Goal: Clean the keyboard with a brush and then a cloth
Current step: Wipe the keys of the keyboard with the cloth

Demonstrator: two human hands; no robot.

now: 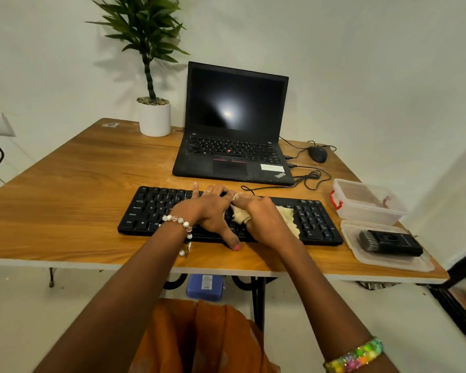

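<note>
keyboard (312,222): matt black plastic | cloth (289,216): soft cream fabric | table (78,179): smooth wood grain

Evenly lit, fairly bright wide-angle view with edges bowing outward, a soft glare spot on the dark laptop screen (228,114), a faint plant shadow on the wall (361,63), and perhaps slight overall softness.

Both hands (237,214) and cloth (288,216) on keyboard (315,224)
</note>
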